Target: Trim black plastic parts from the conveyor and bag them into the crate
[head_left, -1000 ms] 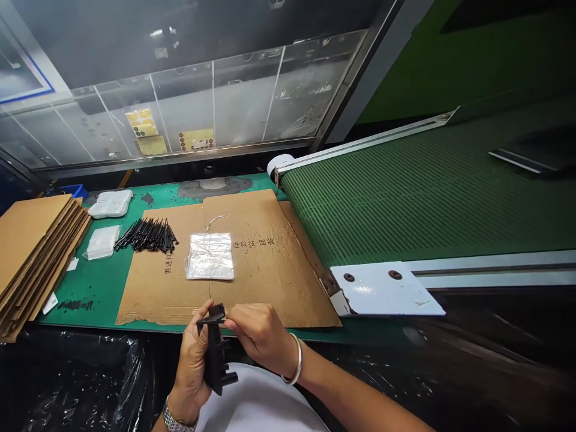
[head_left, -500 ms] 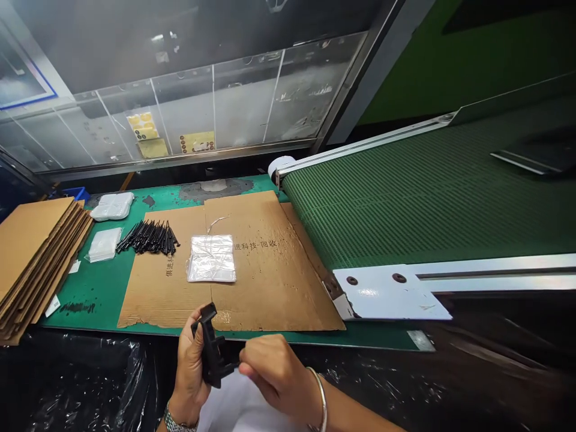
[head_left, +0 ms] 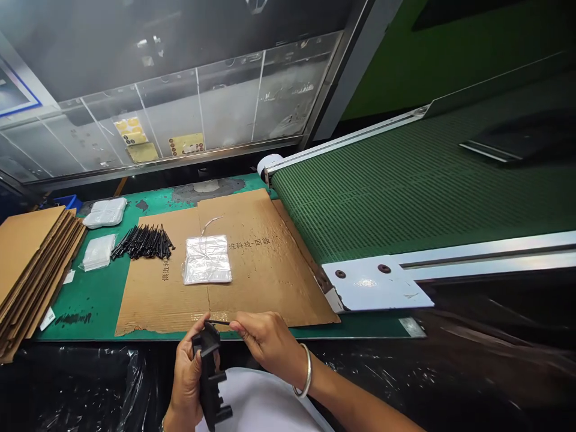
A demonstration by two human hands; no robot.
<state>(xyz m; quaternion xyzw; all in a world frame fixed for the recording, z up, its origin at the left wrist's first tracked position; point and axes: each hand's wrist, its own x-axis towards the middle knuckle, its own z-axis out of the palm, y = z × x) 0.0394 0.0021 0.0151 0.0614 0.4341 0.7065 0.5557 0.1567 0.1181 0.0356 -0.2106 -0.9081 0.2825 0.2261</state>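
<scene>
Head — L hand [head_left: 185, 378] grips blk part [head_left: 208, 379], R hand [head_left: 270, 345] pinches rod [head_left: 219, 323].

Left fingers [head_left: 195, 327] partly hidden behind black part [head_left: 207, 384]

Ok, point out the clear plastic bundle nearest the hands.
The bundle lying on the flat cardboard; the other two bundles lie farther left, on the green tabletop.

The left grip [head_left: 185, 375] holds a black part [head_left: 207, 384], the right grip [head_left: 269, 343] a thin black rod [head_left: 219, 323].
</scene>
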